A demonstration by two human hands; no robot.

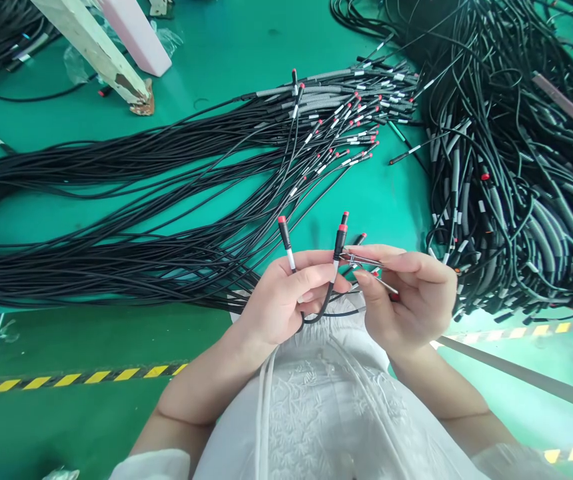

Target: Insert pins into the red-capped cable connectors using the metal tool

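Observation:
My left hand [281, 293], in front of my waist, is closed around a black cable whose end loops upward. That end carries a red-tipped black connector [340, 241] with a white label below it, pinched upright. A second cable end [285, 233] with a red cap and white label sticks up beside the same hand's fingers. My right hand [411, 300] is closed on thin metal tweezers [366, 260], whose tips are at the connector's lower part. Whether they touch it, I cannot tell. More red-tipped cable ends show partly hidden behind my right fingers.
Long black cables [116, 160] lie across the green table [246, 40], their red-capped ends bunched toward the middle. A big tangled cable heap [516, 167] covers the right side. A worn wooden leg [96, 53] and a pink bar [139, 37] stand at upper left.

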